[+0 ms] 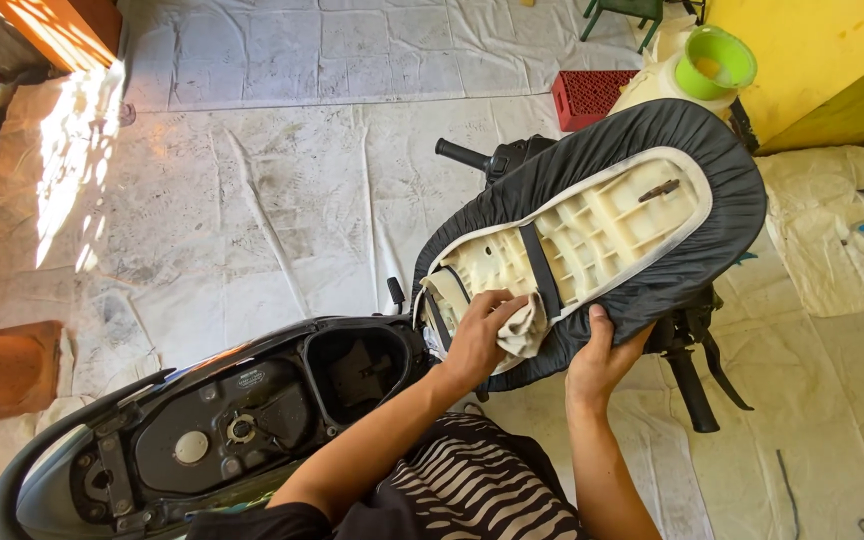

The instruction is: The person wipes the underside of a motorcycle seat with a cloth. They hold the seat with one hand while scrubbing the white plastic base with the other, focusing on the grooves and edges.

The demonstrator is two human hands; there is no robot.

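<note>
Above an opened scooter (222, 430), a person holds an upturned seat (592, 225), its cream plastic base facing up inside a black cover. Reaching in from the lower middle with forearm angled up and wrist bent, the left hand (477, 340) presses a pale cloth (524, 328) against the seat's near end, fingers (497, 305) curled over the fabric. Beside it, the right hand (600, 360) rises almost straight from below, its fingers wrapped under the seat's black edge and the thumb laid on top, gripping it. The seat rests tilted over the scooter's storage well (357, 370), with handlebar grips (462, 155) showing beyond on a floor spread with white sheeting (252, 200)
</note>
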